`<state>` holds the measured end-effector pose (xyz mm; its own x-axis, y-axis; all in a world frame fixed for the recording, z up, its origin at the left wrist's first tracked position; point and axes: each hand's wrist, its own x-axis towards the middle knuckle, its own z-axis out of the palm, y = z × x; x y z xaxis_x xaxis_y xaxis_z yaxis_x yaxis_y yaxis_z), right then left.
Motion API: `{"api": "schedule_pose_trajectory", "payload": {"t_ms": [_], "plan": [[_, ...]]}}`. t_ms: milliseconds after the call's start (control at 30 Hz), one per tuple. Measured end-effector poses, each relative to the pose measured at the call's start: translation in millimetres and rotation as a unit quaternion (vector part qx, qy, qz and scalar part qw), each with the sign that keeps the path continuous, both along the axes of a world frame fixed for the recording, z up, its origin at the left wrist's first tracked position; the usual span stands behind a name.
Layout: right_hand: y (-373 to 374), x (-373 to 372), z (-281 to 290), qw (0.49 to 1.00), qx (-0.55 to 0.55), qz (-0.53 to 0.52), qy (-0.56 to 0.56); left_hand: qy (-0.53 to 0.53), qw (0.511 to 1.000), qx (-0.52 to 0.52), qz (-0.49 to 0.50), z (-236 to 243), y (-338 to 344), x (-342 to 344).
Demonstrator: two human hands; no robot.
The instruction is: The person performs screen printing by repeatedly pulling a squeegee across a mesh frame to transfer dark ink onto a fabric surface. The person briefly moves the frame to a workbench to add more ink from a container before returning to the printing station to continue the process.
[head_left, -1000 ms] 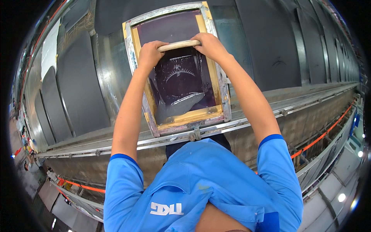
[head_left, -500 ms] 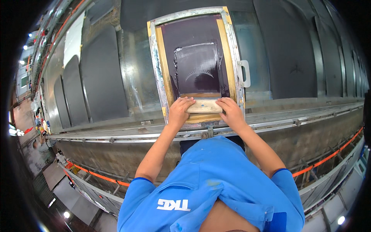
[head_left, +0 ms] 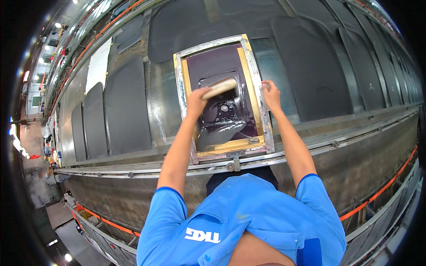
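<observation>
My left hand (head_left: 197, 101) grips one end of a pale wooden squeegee (head_left: 220, 87), held slanting over the dark mesh of a screen-printing frame (head_left: 202, 41). The metal frame has yellowish tape along its inner edges. Glossy dark ink (head_left: 217, 124) is spread on the mesh, thickest in a smeared pool toward the near end, around a faint pale design. My right hand (head_left: 270, 93) is closed on the handle at the frame's right side; that handle is mostly hidden by my fingers.
Flat dark grey panels (head_left: 124, 111) lie along the long metal table (head_left: 162, 102) on both sides of the frame, with a white sheet (head_left: 96, 66) at the left. A rail (head_left: 310, 150) runs along the near edge. Orange piping (head_left: 377, 195) and walkways lie beyond.
Both hands held the squeegee, drawing it from the far part to the near end. Now my left hand alone has it farther up, tilted, and my right hand has moved to the side handle.
</observation>
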<state>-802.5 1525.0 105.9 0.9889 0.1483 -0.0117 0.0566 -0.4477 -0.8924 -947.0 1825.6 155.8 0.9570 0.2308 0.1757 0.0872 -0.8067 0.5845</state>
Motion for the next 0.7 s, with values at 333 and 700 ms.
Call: {"api": "schedule_pose_trajectory", "payload": {"t_ms": [333, 700], "plan": [[5.8, -16.0, 51.1, 0.995, 0.009, -0.023, -0.092, 0.008, 0.998, 0.000, -0.069, 8.7, -83.2, -175.4], [-4.7, -9.3, 14.8, 0.997, 0.077, 0.011, -0.019, -0.049, 0.997, 0.057, -0.001, 3.9, -130.6, -169.7]]}}
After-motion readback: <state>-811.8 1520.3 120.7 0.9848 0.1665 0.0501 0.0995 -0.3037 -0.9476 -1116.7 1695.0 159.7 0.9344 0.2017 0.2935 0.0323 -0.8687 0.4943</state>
